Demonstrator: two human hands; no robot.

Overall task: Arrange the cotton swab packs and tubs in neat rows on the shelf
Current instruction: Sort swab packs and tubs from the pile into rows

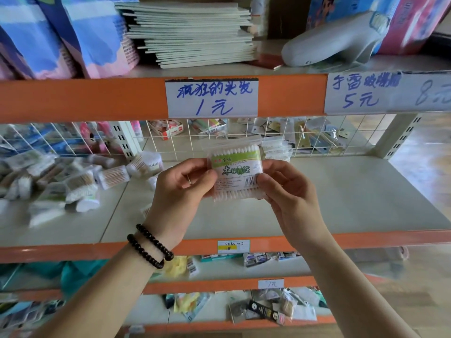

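Swab pack (pixel 235 172), green label facing camera, held upright above the middle shelf (pixel 341 196), off the surface. Left hand (pixel 181 189) fingers pinch its left edge, right hand (pixel 289 191) fingers pinch the right edge. Loose packs and tubs (pixel 73 181) heaped at shelf's left. Wire grid (pixel 244 135) behind.

Both forearms rise from the bottom of the frame to mid-frame. The left hand (pixel 180 189) and right hand (pixel 290 191) face each other, fingers (pixel 271 169) curled, pinching inward.
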